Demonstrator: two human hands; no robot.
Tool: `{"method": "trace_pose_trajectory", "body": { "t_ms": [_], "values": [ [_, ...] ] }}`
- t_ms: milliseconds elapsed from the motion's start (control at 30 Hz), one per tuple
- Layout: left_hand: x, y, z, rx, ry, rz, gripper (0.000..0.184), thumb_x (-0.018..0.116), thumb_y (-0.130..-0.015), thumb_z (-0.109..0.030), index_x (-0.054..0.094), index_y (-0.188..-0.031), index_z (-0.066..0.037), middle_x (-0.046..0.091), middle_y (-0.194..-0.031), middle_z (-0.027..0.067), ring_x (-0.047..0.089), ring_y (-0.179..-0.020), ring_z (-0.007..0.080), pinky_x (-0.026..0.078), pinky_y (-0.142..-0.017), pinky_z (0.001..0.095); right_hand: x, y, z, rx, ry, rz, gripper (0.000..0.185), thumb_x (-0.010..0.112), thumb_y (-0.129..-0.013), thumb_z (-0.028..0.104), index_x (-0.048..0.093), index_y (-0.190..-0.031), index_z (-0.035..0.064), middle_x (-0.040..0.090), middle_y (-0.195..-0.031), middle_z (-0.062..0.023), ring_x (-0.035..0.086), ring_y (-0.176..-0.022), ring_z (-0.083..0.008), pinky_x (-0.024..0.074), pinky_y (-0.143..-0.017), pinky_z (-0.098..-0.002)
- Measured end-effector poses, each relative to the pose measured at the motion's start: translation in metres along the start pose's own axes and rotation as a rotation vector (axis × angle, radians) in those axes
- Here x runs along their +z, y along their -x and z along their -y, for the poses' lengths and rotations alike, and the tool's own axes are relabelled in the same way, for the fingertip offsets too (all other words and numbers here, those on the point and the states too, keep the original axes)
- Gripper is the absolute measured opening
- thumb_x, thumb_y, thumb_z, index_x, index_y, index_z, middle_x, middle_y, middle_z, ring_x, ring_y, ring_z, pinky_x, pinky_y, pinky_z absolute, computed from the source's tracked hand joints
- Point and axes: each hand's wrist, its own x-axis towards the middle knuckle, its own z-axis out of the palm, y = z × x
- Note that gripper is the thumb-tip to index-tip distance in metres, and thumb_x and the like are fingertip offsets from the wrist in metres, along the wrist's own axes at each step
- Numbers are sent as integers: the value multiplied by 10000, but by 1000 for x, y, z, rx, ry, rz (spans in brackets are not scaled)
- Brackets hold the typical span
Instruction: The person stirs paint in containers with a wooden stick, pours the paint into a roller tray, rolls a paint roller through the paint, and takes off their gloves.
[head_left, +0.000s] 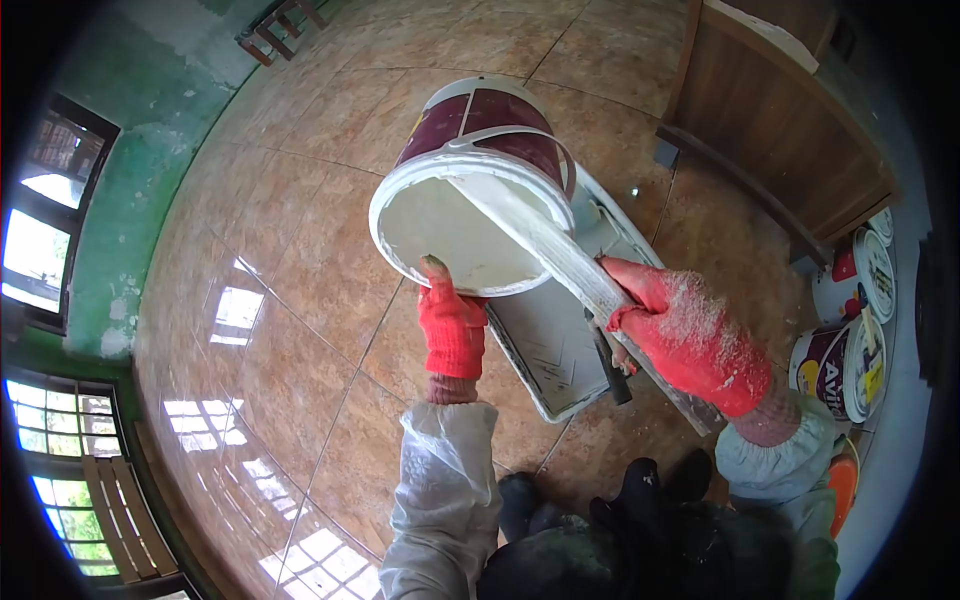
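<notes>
A paint bucket [428, 132], maroon and white, is tilted with its mouth toward me and whitish paint coating its inside. My left hand [452, 328], in a red glove, is closed on the bucket's lower rim, thumb at the lip. In my right hand [695, 340], also red-gloved and dusted white, is a wooden stick [535, 240] smeared with white paint. The stick's far end reaches into the bucket mouth. Below the bucket, a paint tray [551, 414] rests on the floor, partly hidden. A dark handle [617, 380] lies across its right side, its other end covered by the stick.
Brown tiles [320, 250] cover the floor. A wooden desk-like cabinet [780, 120] stands at the upper right. More paint buckets [830, 370] line the right side, near an orange container [845, 495]. A green wall [120, 200] with windows is on the left.
</notes>
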Motion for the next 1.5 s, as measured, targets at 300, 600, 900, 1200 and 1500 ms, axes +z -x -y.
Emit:
{"method": "trace_pose_trajectory", "body": {
  "t_ms": [300, 600, 900, 1200, 1500],
  "values": [
    [-23, 53, -34, -23, 27, -184, 623, 558, -929, -454, 402, -1343, -15, 522, -1278, 160, 566, -1123, 314, 521, -903, 489, 29, -24, 8, 83, 102, 177, 477, 509, -903, 15, 429, -1373, -5, 619, -832, -79, 571, -565, -98, 490, -529, -267],
    [-107, 97, -69, -34, -21, -336, 521, 550, -956, -315, 375, -1367, -48, 527, -1257, 184, 621, -1038, 326, 597, -769, 452, 98, -62, 17, 117, 301, 517, 335, 507, -890, 58, 565, -1219, 39, 637, -803, -54, 612, -586, -104, 513, -533, -271],
    [-131, 101, -75, -249, -60, -307, 561, 565, -943, -351, 360, -1377, -61, 556, -1207, 173, 644, -967, 303, 609, -706, 390, 124, -72, 0, 132, 392, 516, 428, 523, -880, 69, 536, -1307, 73, 666, -828, -62, 622, -576, -107, 528, -542, -268],
    [-142, 96, -96, -362, -544, -267, 685, 560, -891, -561, 444, -1323, -43, 579, -1138, 136, 629, -903, 222, 568, -660, 340, 115, -65, -20, -101, 592, 396, 477, 544, -858, 83, 521, -1335, 96, 676, -782, -89, 626, -554, -115, 526, -532, -275],
    [-107, 26, -181, 306, -1543, -94, 498, 596, -893, -436, 596, -1211, -53, 601, -1126, 144, 610, -1008, 299, 471, -878, 350, 122, -56, -29, -225, 699, 397, 475, 601, -842, 105, 534, -1313, 96, 687, -895, -159, 689, -777, -269, 538, -697, -364]
  ]
}}
